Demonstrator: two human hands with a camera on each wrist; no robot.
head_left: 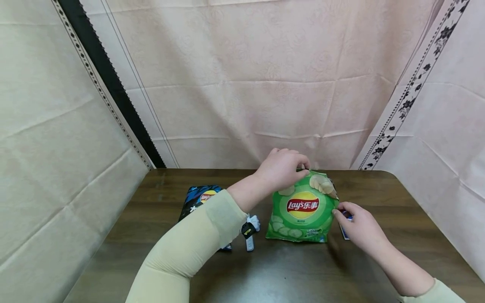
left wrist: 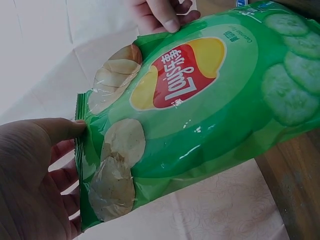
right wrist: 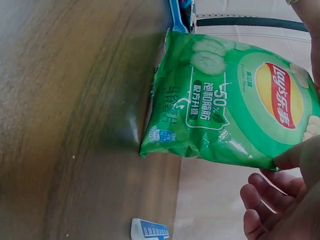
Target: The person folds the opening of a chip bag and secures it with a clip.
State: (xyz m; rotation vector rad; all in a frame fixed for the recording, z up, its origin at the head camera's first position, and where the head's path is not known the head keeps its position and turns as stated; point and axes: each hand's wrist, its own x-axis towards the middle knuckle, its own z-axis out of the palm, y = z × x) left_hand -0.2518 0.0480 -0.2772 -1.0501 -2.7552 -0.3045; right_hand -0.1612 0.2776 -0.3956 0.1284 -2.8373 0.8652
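A green Lay's chip bag point(head_left: 282, 210) stands upright above the wooden table, its front with the red and yellow logo facing me. My left hand point(head_left: 282, 168) pinches its top seal; in the left wrist view the thumb point(left wrist: 67, 129) lies on the front and the other fingers go behind. At the bag's right side edge, my right hand point(head_left: 360, 225) pinches the film between thumb and fingers, seen also in the right wrist view, where the thumb point(right wrist: 292, 156) presses the edge. The lower end of the bag is close over the tabletop.
Left of the green bag lies a dark blue Lay's bag point(head_left: 202, 193), partly hidden by my left forearm. Between them is a small white and black item point(head_left: 249, 229). A blue and white packet point(right wrist: 152, 230) lies beside my right hand. Pale cloth point(head_left: 242, 105) hangs behind the table point(head_left: 151, 235).
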